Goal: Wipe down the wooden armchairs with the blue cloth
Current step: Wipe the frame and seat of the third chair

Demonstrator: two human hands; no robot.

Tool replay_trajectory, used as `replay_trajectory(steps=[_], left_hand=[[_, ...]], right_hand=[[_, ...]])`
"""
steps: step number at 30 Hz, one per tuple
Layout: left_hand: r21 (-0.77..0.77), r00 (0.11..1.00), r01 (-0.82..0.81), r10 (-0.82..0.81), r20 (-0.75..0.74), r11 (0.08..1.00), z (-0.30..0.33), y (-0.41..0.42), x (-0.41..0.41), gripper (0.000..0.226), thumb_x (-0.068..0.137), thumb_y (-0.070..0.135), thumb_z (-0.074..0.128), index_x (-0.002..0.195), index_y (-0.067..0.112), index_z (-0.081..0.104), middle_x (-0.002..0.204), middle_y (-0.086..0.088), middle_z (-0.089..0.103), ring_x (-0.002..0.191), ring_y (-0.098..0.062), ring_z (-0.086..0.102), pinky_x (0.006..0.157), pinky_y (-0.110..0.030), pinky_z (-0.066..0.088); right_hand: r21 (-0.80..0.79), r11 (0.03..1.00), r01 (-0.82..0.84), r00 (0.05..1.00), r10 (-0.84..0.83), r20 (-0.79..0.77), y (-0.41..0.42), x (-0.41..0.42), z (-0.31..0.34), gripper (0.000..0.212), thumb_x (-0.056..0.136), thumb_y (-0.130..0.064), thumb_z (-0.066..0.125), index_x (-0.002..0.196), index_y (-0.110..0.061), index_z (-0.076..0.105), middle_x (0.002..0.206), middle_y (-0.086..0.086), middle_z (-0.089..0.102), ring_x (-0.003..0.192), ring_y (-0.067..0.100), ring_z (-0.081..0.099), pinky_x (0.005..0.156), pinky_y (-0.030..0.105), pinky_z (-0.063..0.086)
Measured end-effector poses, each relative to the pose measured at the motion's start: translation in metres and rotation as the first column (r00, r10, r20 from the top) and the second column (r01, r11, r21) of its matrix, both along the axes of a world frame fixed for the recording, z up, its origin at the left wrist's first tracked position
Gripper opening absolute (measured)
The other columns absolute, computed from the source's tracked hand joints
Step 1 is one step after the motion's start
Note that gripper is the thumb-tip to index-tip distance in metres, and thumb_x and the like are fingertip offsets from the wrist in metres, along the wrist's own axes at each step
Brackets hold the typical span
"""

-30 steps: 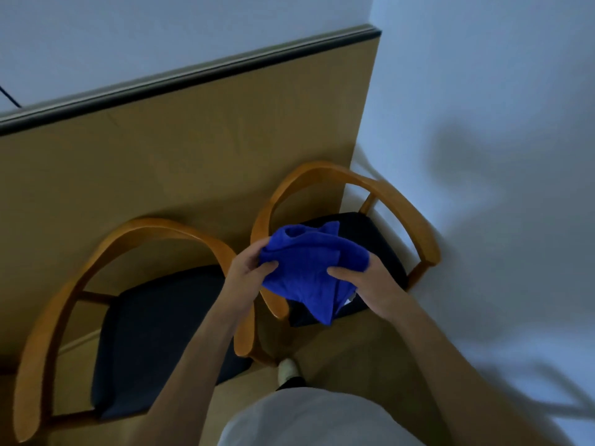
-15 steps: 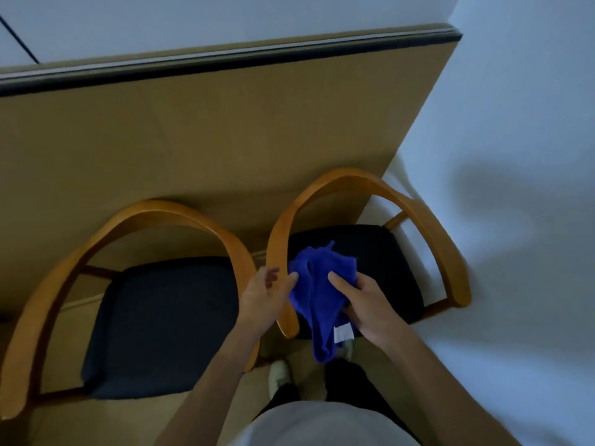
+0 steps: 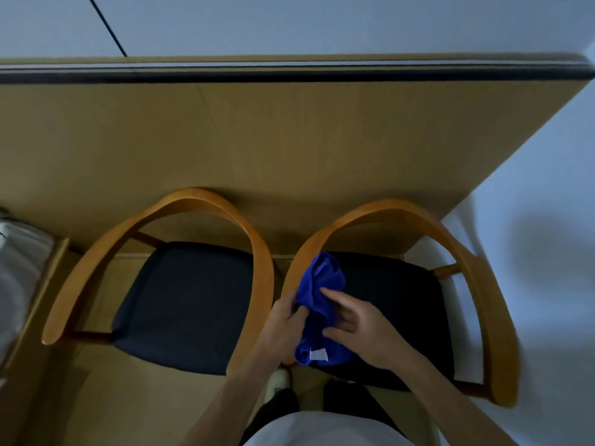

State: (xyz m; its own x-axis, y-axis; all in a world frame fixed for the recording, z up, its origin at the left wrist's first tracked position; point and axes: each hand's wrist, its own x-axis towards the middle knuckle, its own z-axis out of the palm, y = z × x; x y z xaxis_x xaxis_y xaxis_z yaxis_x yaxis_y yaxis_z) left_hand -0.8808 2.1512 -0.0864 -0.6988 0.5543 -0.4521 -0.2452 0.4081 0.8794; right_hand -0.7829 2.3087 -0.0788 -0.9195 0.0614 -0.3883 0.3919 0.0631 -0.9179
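Both forearms reach forward, close together. The left hand (image 3: 285,318) pinches the blue cloth (image 3: 318,304). The right hand (image 3: 360,329) grips it, index finger extended.

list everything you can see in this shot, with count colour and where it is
wooden armchairs: two, orange-brown curved frames with dark seat cushions, side by side against the table edge
blue cloth: one, bright blue with a white tag, bunched over the right chair's left armrest
table: one, tan wood with a dark far edge, behind the chairs
wall: pale grey-white, behind and right of the table
grey object: one, far left edge, too cut off to identify
shoe: one, pale, on the floor between the chairs
left hand: one, holds the cloth's left side
right hand: one, holds the cloth's right side
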Motion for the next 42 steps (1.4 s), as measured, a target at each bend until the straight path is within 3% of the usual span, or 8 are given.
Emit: replay_trajectory(steps=[5, 11, 14, 16, 21, 27, 34, 42], left_hand=[[0.0, 0.99, -0.102, 0.101, 0.101, 0.995, -0.001, 0.025, 0.006, 0.021, 0.098, 0.007, 0.046, 0.102, 0.018, 0.064, 0.091, 0.003, 0.071, 0.082, -0.011, 0.069, 0.061, -0.017, 0.052], [-0.139, 0.817, -0.514, 0.532, 0.223, 0.846, -0.011, 0.033, 0.012, 0.016, 0.099, 0.017, 0.048, 0.096, 0.022, 0.063, 0.088, 0.001, 0.072, 0.079, -0.019, 0.071, 0.073, -0.044, 0.06], [-0.19, 0.796, -0.558, 0.586, 0.155, 0.808, -0.017, 0.025, 0.006, 0.019, 0.101, 0.022, 0.046, 0.098, 0.034, 0.059, 0.093, 0.005, 0.07, 0.079, -0.017, 0.072, 0.061, -0.034, 0.058], [-0.246, 0.811, -0.548, 0.58, 0.075, 0.799, -0.023, 0.018, 0.0, 0.017, 0.1, 0.022, 0.046, 0.099, 0.035, 0.057, 0.099, 0.006, 0.067, 0.086, -0.016, 0.069, 0.069, -0.035, 0.057], [-0.334, 0.858, -0.512, 0.492, -0.148, 0.792, -0.051, 0.012, -0.029, 0.016, 0.099, 0.019, 0.047, 0.1, 0.033, 0.054, 0.103, 0.005, 0.062, 0.087, -0.011, 0.062, 0.067, -0.026, 0.049], [-0.584, 0.921, -0.327, 0.113, -0.373, 0.743, -0.117, 0.031, -0.069, 0.028, 0.099, 0.009, 0.036, 0.115, 0.02, 0.057, 0.108, 0.0, 0.049, 0.088, -0.014, 0.052, 0.073, -0.033, 0.052], [-0.819, 0.924, -0.122, -0.238, -0.301, 0.561, -0.189, 0.009, -0.066, 0.029, 0.095, 0.006, 0.045, 0.122, 0.017, 0.05, 0.117, -0.009, 0.048, 0.076, -0.019, 0.048, 0.063, -0.032, 0.046], [-0.72, 0.836, -0.147, -0.303, -0.456, 0.678, -0.236, -0.02, -0.049, 0.041, 0.088, 0.005, 0.054, 0.124, 0.019, 0.039, 0.12, -0.003, 0.042, 0.079, -0.021, 0.057, 0.055, -0.034, 0.054]], right_hand=[[0.287, 0.956, 0.058, 0.998, -0.066, 0.016, 0.036, -0.008, -0.016, 0.065, 0.078, -0.036, 0.08, 0.135, -0.034, 0.049, 0.124, -0.021, 0.059, 0.113, -0.006, 0.056, 0.095, 0.019, 0.049], [-0.114, 0.945, 0.308, 0.945, -0.289, 0.154, 0.083, -0.004, -0.033, 0.039, 0.082, -0.013, 0.076, 0.111, -0.037, 0.067, 0.108, -0.007, 0.072, 0.102, 0.012, 0.068, 0.089, 0.034, 0.052], [-0.14, 0.918, 0.371, 0.916, -0.336, 0.22, 0.105, -0.002, -0.041, 0.043, 0.082, -0.01, 0.074, 0.11, -0.041, 0.067, 0.109, -0.01, 0.071, 0.102, 0.008, 0.067, 0.089, 0.033, 0.05], [-0.119, 0.908, 0.401, 0.899, -0.365, 0.242, 0.118, -0.002, -0.047, 0.042, 0.082, -0.008, 0.072, 0.099, -0.047, 0.069, 0.104, -0.014, 0.072, 0.096, 0.005, 0.068, 0.082, 0.03, 0.05], [0.028, 0.9, 0.435, 0.841, -0.417, 0.344, 0.138, 0.002, -0.078, 0.035, 0.082, -0.003, 0.069, 0.099, -0.034, 0.067, 0.096, -0.008, 0.072, 0.093, 0.013, 0.068, 0.075, 0.03, 0.052], [0.175, 0.935, 0.309, 0.822, -0.355, 0.445, 0.123, 0.007, -0.147, 0.037, 0.08, -0.006, 0.069, 0.106, -0.029, 0.056, 0.102, 0.002, 0.065, 0.091, 0.017, 0.064, 0.074, 0.028, 0.05], [0.268, 0.939, 0.217, 0.769, -0.334, 0.545, 0.103, 0.011, -0.221, 0.04, 0.081, -0.008, 0.066, 0.111, -0.03, 0.051, 0.1, 0.0, 0.063, 0.087, 0.016, 0.063, 0.067, 0.027, 0.049], [0.384, 0.918, -0.101, 0.825, -0.139, 0.548, 0.08, -0.013, -0.261, 0.061, 0.09, -0.022, 0.067, 0.143, -0.021, 0.037, 0.135, 0.002, 0.052, 0.117, 0.019, 0.056, 0.092, 0.029, 0.044]])
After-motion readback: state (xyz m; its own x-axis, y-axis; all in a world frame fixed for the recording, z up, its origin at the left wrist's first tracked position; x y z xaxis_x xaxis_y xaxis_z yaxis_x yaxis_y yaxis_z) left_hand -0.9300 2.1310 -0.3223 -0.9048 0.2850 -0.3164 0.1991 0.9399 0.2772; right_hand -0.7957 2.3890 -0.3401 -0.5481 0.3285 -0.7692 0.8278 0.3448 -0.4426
